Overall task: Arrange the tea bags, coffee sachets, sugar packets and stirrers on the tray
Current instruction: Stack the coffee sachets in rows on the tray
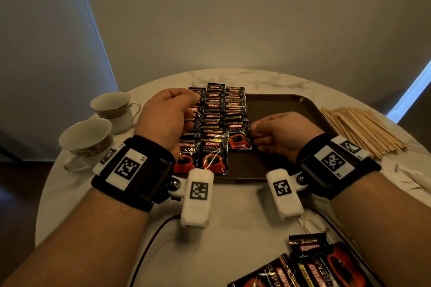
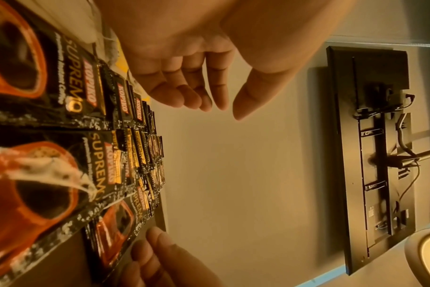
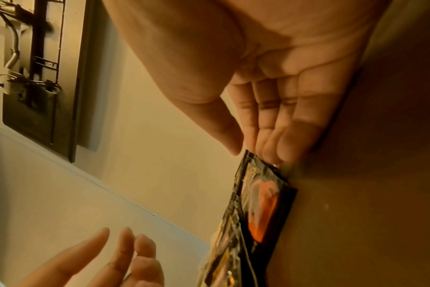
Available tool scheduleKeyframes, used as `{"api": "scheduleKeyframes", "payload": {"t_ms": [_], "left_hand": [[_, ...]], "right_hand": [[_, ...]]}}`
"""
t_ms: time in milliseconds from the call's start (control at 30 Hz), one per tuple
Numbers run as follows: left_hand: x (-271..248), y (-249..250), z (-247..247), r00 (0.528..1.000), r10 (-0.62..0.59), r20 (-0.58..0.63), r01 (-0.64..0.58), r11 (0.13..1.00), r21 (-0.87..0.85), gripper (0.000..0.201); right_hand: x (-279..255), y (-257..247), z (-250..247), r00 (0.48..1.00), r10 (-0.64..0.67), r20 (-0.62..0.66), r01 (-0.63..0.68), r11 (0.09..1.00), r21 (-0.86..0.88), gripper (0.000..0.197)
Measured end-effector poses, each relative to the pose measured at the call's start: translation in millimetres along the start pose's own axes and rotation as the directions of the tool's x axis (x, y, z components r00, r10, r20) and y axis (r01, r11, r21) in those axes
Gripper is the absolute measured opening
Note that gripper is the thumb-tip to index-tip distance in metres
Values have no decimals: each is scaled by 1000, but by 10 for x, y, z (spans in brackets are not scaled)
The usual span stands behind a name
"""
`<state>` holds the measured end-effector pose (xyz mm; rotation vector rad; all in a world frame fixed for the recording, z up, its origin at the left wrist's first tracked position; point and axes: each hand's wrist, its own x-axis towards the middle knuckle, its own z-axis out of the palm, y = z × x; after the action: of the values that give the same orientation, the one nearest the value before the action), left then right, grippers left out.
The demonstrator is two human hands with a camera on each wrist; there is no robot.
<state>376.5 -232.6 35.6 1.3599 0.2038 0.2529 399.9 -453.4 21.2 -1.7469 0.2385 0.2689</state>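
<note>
Coffee sachets [image 1: 214,123] sit in three overlapping rows down the left part of the brown tray [image 1: 286,105], black packs with a red cup on the front, each one lapped over the next like roof tiles, the far ends reaching just over the tray's back rim. That part of the job looks well along, I'd say, though more sachets [image 1: 310,265] lie loose on the bench [image 1: 233,228] close to the person. The right half of the tray is bare. Wooden stirrers [image 1: 363,130] lie in a pile on the bench just right of the tray, not yet on it. White packets [image 1: 412,179] at the right edge might be sugar, too faint to call; tea bags I can't spot. Left hand [image 1: 166,116] hovers over the left row, fingers [image 2: 184,93] loosely bent, thumb apart, grip holding nothing. Right hand [image 1: 279,135] rests on the tray, fingertips [image 3: 273,153] touching the edge of the nearest sachet in the right row, thumb clear, nudging and not gripping. Two teacups [image 1: 98,123] stand at the left.
</note>
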Motion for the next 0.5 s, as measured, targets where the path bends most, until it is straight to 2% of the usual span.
{"api": "scheduleKeyframes", "payload": {"t_ms": [133, 200, 233, 300, 333, 400, 467, 500], "left_hand": [[-120, 86, 38, 999, -25, 26, 26, 997, -66, 5], [-268, 154, 131, 997, -13, 73, 16, 999, -48, 4], [-371, 182, 179, 993, -7, 118, 6, 1000, 9, 4], [-616, 206, 227, 964, -45, 262, -17, 974, 227, 6], [-750, 208, 219, 932, -109, 345, -32, 926, 377, 8], [-1020, 210, 151, 833, -311, 457, -93, 736, 670, 16], [-1278, 219, 70, 742, -474, 473, -178, 542, 822, 30], [-1401, 226, 42, 721, -510, 470, -228, 466, 855, 39]], "right_hand": [[-78, -159, -9, 997, -72, 13, 72, 997, 37, 4], [-168, -276, -1, 994, -105, 41, 106, 994, -23, 6], [-229, -338, 0, 991, -122, 53, 126, 989, -81, 10], [-388, -442, 1, 981, -165, 101, 185, 951, -247, 14], [-474, -478, -4, 974, -185, 130, 219, 913, -344, 12], [-676, -493, -20, 962, -208, 179, 272, 809, -522, 8], [-877, -446, -38, 951, -184, 247, 303, 697, -649, 9], [-974, -404, -47, 945, -156, 286, 317, 642, -698, 11]]}}
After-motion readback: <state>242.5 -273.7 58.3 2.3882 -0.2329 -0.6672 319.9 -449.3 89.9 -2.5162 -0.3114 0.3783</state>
